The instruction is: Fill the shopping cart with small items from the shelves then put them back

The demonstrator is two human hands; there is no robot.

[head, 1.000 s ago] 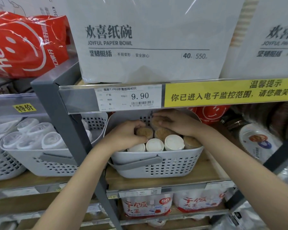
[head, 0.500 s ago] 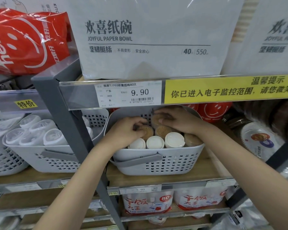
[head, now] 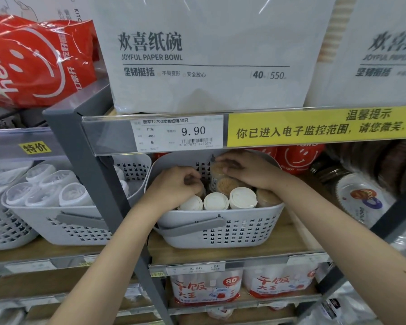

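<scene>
Fingers (head: 223,160) of right hand (head: 246,171) curled round a jar (head: 219,171) in the basket (head: 220,235) (white-lidded jars in front); left hand (head: 176,186) clenched, contents hidden

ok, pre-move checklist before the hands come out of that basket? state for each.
1. Right hand has a grip on a container: ok, its fingers curl over the brown-topped jar at the back of the basket.
2. Left hand has a grip on something: cannot tell, its fingers are curled down among the jars and hide what they touch.
3. Front jars stable: ok, the three white-lidded jars sit in a row against the front wall.
4. Room overhead: not ok, the price rail hangs low just above both hands.
5. Basket seated on the shelf: ok, its base rests on the board.
</scene>
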